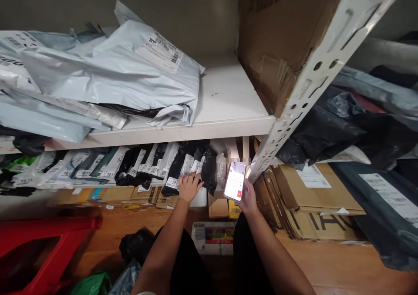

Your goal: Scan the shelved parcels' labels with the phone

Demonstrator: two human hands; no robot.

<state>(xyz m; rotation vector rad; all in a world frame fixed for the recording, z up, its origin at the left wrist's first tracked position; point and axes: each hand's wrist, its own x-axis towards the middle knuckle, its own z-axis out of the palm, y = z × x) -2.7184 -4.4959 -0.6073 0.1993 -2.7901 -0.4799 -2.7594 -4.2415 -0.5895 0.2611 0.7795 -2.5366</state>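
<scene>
My left hand reaches onto the lower shelf and rests its fingers, curled, on a black labelled parcel in a row of upright mailers. Whether it grips that parcel I cannot tell for sure; the fingers press on its top edge. My right hand holds a smartphone with a lit white screen, tilted toward me, just right of the parcels. Both forearms stretch forward from the bottom of the view.
Grey poly mailers pile on the white upper shelf, beside a brown cardboard box. A perforated metal upright slants at the right. Cardboard boxes and black bags fill the right. A red stool stands at the lower left.
</scene>
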